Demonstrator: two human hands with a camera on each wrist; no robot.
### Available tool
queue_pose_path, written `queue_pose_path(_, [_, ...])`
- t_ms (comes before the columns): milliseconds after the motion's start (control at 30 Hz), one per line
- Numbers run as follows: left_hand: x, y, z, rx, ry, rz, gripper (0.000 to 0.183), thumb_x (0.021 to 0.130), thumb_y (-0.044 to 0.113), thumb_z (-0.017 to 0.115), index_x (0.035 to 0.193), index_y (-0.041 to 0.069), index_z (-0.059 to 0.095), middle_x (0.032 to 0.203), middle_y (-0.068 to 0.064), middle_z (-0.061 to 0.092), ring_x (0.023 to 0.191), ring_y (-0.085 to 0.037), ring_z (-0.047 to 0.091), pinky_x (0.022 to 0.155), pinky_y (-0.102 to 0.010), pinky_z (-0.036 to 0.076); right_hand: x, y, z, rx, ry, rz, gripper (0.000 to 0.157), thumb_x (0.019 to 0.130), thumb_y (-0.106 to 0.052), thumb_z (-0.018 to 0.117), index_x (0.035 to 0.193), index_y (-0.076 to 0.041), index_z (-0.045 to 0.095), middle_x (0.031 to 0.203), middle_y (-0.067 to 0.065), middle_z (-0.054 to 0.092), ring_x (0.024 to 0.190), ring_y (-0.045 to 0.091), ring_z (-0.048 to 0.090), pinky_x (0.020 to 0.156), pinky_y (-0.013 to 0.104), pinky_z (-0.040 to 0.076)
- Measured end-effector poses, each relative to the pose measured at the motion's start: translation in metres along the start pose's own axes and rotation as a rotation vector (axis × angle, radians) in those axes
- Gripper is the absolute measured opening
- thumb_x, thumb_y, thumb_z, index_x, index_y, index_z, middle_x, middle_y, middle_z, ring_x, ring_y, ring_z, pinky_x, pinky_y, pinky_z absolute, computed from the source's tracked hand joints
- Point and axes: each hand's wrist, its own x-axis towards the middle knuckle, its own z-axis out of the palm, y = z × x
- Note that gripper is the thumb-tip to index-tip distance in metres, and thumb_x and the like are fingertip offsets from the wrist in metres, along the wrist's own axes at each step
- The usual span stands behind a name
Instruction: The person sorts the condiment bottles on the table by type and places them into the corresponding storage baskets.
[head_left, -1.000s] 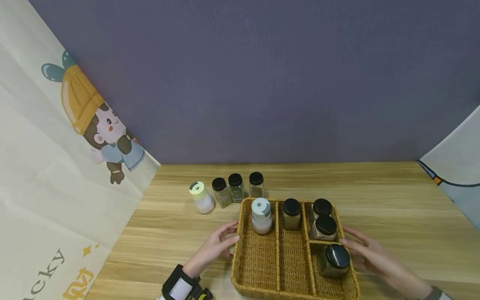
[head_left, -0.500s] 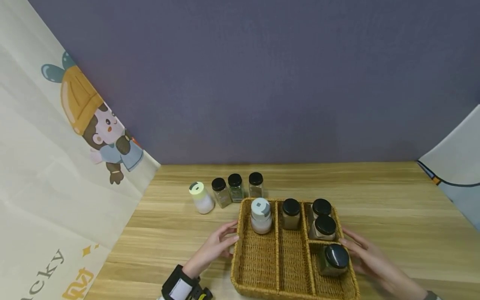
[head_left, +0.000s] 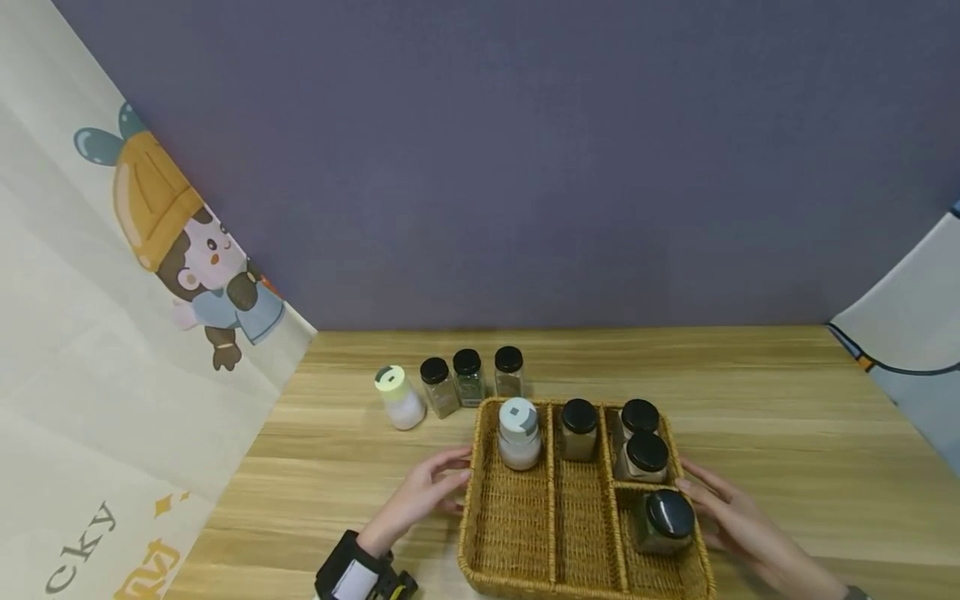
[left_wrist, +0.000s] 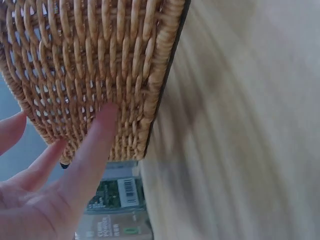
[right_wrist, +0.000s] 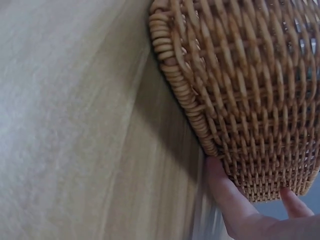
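A woven wicker basket [head_left: 513, 529] with several compartments sits on the wooden table. My left hand [head_left: 423, 496] is at its left side; in the left wrist view, fairly straight fingers [left_wrist: 92, 155] touch the woven wall. On the right side, my right hand [head_left: 738, 521] rests against the basket, one fingertip near the bottom edge in the right wrist view. A white-capped jar [head_left: 519, 433] stands in the left compartment and a black-lidded jar [head_left: 578, 430] in the middle one. The right side holds two black-lidded jars [head_left: 646, 457] at the back and a larger jar [head_left: 664, 522] in front.
Behind the basket, towards the left, stand a yellow-capped bottle [head_left: 401, 398] and three black-lidded spice jars [head_left: 469, 378]. A dark panel [head_left: 525, 167] rises at the table's back edge. A printed curtain [head_left: 97, 375] hangs at the left.
The head view has shifted slightly, so everything appears a little further left. Both hands stay at the basket's sides, and the jars keep their places.
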Motion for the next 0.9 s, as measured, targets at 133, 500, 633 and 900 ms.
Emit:
queue_pose_path(133, [0.002, 0.004, -0.003, 0.089, -0.012, 0.037, 0.047, 0.088, 0.015, 0.053, 0.126, -0.009, 0.038, 0.118, -0.029, 0.047, 0.093, -0.032, 0.058, 0.067, -0.04, 0.054, 0.0, 0.0, -0.001, -0.011, -0.006, 0.016, 0.071, 0.092, -0.038, 0.042, 0.141, -0.004, 0.003, 0.139, 0.034, 0.004, 0.121, 0.049, 0.024, 0.083, 0.053, 0.044])
queue_pose_path(500, [0.008, 0.022, -0.017, 0.301, 0.058, 0.112, 0.04, 0.09, 0.014, 0.051, 0.122, -0.008, 0.044, 0.111, -0.03, 0.051, 0.09, -0.041, 0.056, 0.065, -0.038, 0.054, 0.0, 0.0, 0.0, -0.005, -0.002, 0.012, 0.072, 0.092, -0.038, 0.042, 0.142, -0.005, 0.003, 0.139, 0.033, 0.004, 0.121, 0.049, 0.025, 0.083, 0.052, 0.045])
queue_pose_path(633, [0.011, 0.029, -0.024, 0.387, 0.134, 0.189, 0.035, 0.088, 0.012, 0.053, 0.118, -0.007, 0.049, 0.105, -0.027, 0.056, 0.084, -0.038, 0.058, 0.064, -0.033, 0.054, 0.0, 0.0, 0.001, -0.009, 0.006, 0.016, 0.072, 0.092, -0.039, 0.043, 0.142, -0.005, 0.003, 0.139, 0.034, 0.004, 0.122, 0.05, 0.022, 0.083, 0.052, 0.045])
queue_pose_path(900, [0.016, 0.041, -0.038, 0.549, 0.332, 0.316, 0.023, 0.086, 0.007, 0.056, 0.107, -0.002, 0.06, 0.092, -0.014, 0.063, 0.075, -0.025, 0.061, 0.066, -0.025, 0.053, -0.001, -0.002, 0.002, -0.006, 0.007, 0.021, 0.073, 0.091, -0.04, 0.043, 0.142, -0.005, 0.003, 0.139, 0.033, 0.005, 0.122, 0.049, 0.022, 0.082, 0.051, 0.045])
